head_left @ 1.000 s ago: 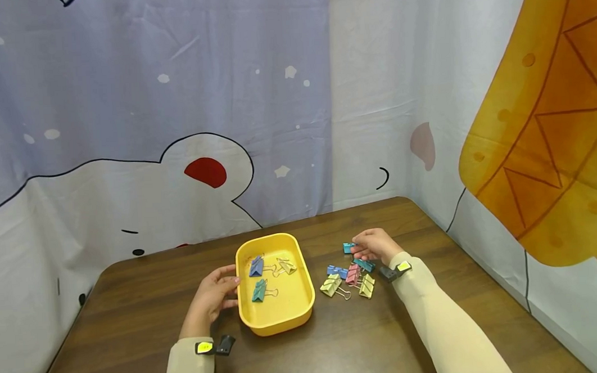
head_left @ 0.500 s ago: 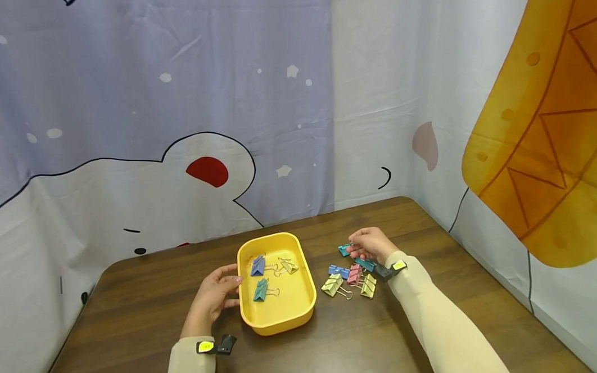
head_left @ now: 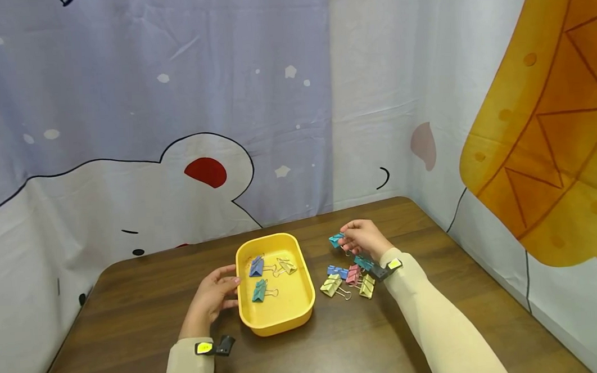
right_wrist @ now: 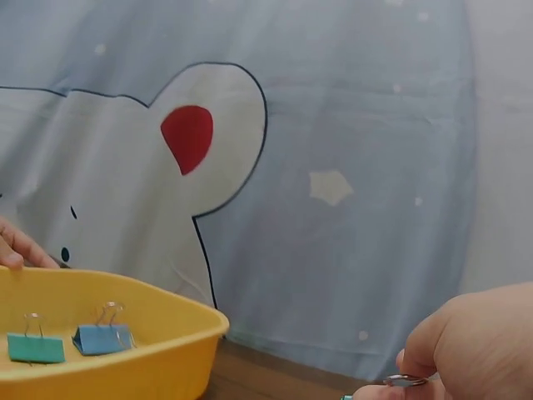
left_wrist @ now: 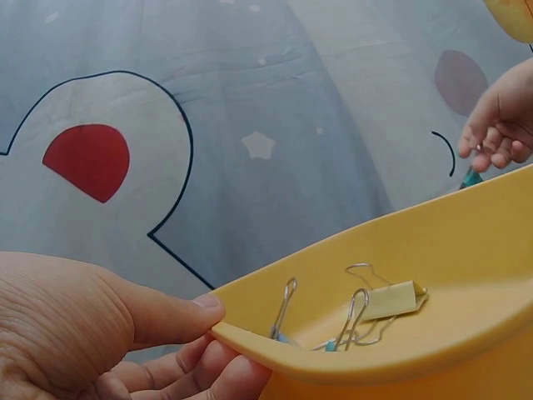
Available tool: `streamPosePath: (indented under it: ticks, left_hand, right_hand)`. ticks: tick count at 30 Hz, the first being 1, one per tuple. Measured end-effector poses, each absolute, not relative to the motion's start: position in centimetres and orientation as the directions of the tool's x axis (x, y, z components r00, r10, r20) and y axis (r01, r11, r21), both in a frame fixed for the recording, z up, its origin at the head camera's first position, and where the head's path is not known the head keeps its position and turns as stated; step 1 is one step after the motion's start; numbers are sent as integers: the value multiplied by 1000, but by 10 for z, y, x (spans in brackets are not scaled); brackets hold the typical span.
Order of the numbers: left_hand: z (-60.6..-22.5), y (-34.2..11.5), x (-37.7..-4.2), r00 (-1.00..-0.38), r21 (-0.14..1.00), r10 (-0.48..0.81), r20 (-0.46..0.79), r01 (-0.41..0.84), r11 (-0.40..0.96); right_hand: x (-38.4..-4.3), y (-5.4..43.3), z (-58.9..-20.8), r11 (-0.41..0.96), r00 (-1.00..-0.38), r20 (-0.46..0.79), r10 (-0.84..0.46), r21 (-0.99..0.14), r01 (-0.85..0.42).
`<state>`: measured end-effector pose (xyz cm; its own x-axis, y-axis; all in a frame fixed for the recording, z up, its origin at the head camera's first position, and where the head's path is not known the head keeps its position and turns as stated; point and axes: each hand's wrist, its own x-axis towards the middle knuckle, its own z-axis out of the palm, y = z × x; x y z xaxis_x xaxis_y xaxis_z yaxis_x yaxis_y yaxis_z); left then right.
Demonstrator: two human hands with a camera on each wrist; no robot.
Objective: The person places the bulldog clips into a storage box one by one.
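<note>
My left hand grips the left rim of a yellow plastic bin, thumb on the edge and fingers against the outer wall. Inside it lie a blue binder clip, a green binder clip and a pale yellow binder clip. To the bin's right, my right hand pinches a teal binder clip by its wire handle. In the right wrist view that handle shows between thumb and finger, while most of the clip is out of sight.
Near the right hand several binder clips lie in a cluster: blue, pink, teal and two pale yellow, one at the cluster's left. The brown wooden table meets a printed curtain behind.
The teal clip has moved left and slightly away, toward the bin, with my right hand. My left hand and the bin stay in place.
</note>
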<state>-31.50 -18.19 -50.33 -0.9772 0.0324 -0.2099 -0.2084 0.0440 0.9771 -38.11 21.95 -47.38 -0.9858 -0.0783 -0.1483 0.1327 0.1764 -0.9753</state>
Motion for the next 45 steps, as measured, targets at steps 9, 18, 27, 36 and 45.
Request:
streamPosePath:
  ticks: [9,18,27,36,45]
  left_hand:
    - [-505,-182,-316,-977,978,37,-208,-206,42]
    - [-504,-183,-316,-977,976,31,-212,-210,50]
    - [-505,-183,-316,-976,976,33,-214,-213,43]
    - [-505,-182,-316,-977,977,34,-209,-207,40]
    - [-504,-182,-315,-978,979,40,-205,-204,26]
  right_hand:
    - [-377,203,-456,150,-986,-100,-133,-985,79]
    - [-369,181,-438,211,-985,-38,-171,-977,1]
    - [-365,159,-435,233,-974,-10,-225,-971,-44]
    - [-359,139,-436,232,-958,-11,-288,-971,-59]
    - [-354,122,-438,249,-943,-20,-332,-966,-67]
